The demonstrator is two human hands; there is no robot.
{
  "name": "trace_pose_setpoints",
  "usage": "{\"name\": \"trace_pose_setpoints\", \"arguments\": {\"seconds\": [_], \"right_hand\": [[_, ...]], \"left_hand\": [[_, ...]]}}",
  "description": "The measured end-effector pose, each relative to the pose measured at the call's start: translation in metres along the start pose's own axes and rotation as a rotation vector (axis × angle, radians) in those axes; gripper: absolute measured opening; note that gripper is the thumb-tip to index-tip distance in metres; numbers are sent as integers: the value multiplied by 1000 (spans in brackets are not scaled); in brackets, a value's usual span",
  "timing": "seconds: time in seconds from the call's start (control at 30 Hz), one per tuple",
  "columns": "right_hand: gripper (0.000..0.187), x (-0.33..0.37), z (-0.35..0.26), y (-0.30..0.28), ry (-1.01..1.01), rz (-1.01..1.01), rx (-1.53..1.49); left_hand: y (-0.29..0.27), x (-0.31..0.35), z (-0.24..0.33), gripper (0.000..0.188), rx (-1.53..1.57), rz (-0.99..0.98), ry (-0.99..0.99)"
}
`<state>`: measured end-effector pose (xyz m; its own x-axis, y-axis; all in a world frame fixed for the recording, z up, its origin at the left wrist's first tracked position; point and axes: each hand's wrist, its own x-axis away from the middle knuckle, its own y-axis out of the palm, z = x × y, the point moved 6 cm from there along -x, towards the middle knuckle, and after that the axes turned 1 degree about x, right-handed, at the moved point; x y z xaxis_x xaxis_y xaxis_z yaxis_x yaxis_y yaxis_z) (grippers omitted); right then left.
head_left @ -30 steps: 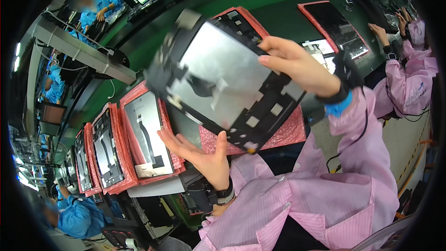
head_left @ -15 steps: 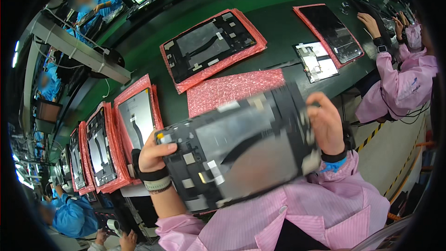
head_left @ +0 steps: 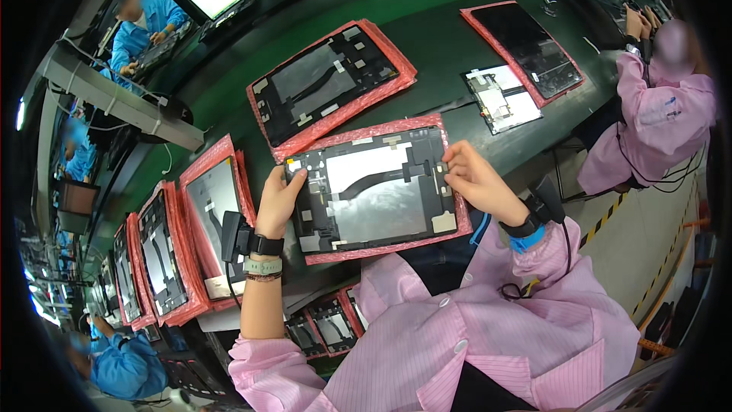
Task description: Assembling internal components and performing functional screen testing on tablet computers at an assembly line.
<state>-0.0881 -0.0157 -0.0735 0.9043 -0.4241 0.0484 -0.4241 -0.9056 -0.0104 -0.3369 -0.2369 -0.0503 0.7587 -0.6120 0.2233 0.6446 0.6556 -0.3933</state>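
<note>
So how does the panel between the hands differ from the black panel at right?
The central panel is silvery with black borders; the right panel is mostly black.
The central panel lies nearly crosswise; the right panel slants steeply.
The left hand and right hand touch the central panel, not the right panel.
Both have pink wrap beneath.

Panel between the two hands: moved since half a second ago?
Yes. Judged against the pink bubble-wrap sheet, the panel moved forward, away from the pink coat; it now covers most of the sheet.
</note>
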Motion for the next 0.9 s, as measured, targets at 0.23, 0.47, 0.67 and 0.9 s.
{"name": "trace_pose_setpoints", "arguments": {"seconds": [0.23,0.47,0.67,0.9], "right_hand": [[26,-36,-1,10,42,-158,161],[25,-66,-48,-4,-423,-104,669],[34,-85,-49,-38,-537,25,1279],[19,-102,-34,-58,-429,98,1147]], "left_hand": [[-22,25,-21,29,-154,207,-10],[-29,51,-21,50,-410,376,12],[-18,61,-22,50,-461,483,49],[-15,68,-41,42,-102,615,58]]}}
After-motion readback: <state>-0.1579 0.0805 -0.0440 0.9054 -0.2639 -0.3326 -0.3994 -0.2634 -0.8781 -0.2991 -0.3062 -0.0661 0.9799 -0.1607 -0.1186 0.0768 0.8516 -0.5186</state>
